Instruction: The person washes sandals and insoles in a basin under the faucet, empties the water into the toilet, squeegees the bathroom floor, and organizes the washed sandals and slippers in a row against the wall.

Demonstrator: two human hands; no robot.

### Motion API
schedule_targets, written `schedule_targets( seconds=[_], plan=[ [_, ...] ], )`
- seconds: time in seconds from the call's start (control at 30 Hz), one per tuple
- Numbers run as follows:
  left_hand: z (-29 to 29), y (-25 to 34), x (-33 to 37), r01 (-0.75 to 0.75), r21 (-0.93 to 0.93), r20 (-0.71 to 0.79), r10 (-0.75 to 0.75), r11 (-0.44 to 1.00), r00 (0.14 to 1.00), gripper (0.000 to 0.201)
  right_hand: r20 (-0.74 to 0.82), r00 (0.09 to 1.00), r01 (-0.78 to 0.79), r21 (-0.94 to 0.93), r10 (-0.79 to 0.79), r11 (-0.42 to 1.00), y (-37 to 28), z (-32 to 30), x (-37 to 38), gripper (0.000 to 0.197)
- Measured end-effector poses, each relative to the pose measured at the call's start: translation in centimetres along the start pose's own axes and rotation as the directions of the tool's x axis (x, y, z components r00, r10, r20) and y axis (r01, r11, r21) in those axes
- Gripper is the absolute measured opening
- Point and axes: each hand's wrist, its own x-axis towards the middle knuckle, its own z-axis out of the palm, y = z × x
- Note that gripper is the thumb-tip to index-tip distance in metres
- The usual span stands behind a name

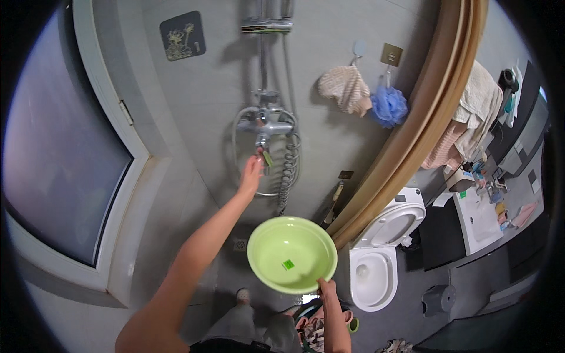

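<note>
My right hand (327, 288) grips the lower right rim of a light green plastic basin (276, 232). The basin is tilted so that its inside shows, with a small bright green label (288, 265) on its bottom. My left arm reaches up and forward. The fingers of my left hand (252, 175) are drawn together just below the chrome shower mixer tap (265, 126) on the wall. A small narrow green piece (268, 159) sits right at the fingertips; whether they hold it or only touch it is unclear.
A coiled hose (290, 170) hangs beside the tap. To the right are a beige curtain (400, 159), a toilet (374, 279) with its lid up, a grey stool (439, 300) and a washbasin (477, 220). A mitt (346, 88) and blue bath puff (389, 107) hang on the wall. Footwear (312, 329) lies below.
</note>
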Motion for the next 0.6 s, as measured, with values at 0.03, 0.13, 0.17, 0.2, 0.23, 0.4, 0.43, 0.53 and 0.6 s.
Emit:
schedule_targets(
  seconds=[0.03, 0.13, 0.17, 0.2, 0.23, 0.4, 0.43, 0.53, 0.6],
  plan=[
    [-3.1, 0.2, 2.8, 0.071, -0.073, 0.145, -0.060, 0.995, 0.988, 0.040, 0.013, 0.999, -0.032, 0.059, 0.032, 0.998, 1.1, 6.5, -1.2, 0.013],
    [-1.3, 1.4, 2.8, 0.217, -0.284, 0.284, -0.134, 0.934, 0.949, 0.041, -0.045, 0.998, -0.044, -0.012, 0.043, 0.999, -2.7, 13.0, 0.7, 0.014],
    [-0.7, 2.1, 2.6, 0.224, -0.290, 0.276, -0.142, 0.930, 0.951, 0.041, -0.059, 0.997, -0.044, -0.028, 0.043, 0.999, -3.9, 13.9, 0.2, 0.015],
    [-0.1, 2.9, 2.4, 0.283, -0.339, 0.302, -0.181, 0.897, 0.936, 0.042, -0.081, 0.996, -0.046, -0.032, 0.044, 0.998, -4.9, 14.6, -0.7, 0.015],
    [0.3, 3.5, 2.1, 0.351, -0.379, 0.353, -0.217, 0.856, 0.910, 0.042, -0.091, 0.995, -0.027, 0.026, 0.029, 0.999, -5.1, 15.2, -0.7, 0.017],
    [-2.0, 4.5, 2.5, 0.379, -0.241, 0.446, -0.245, 0.893, 0.861, 0.043, -0.142, 0.987, -0.070, 0.081, 0.081, 0.994, -6.1, 19.1, -1.9, 0.020],
    [-2.5, 4.6, 2.6, 0.386, -0.228, 0.487, -0.238, 0.894, 0.840, 0.044, -0.144, 0.987, -0.054, 0.094, 0.067, 0.994, -6.0, 19.6, -2.0, 0.018],
    [-3.9, 5.0, 2.8, 0.399, -0.196, 0.565, -0.229, 0.896, 0.792, 0.047, -0.153, 0.987, -0.039, 0.103, 0.054, 0.994, -5.2, 20.2, -1.5, 0.017],
    [-5.4, 4.8, 2.9, 0.366, -0.029, 0.604, -0.275, 0.930, 0.748, 0.045, -0.152, 0.987, -0.046, 0.090, 0.060, 0.995, -4.2, 20.5, -0.8, 0.017]
  ],
)
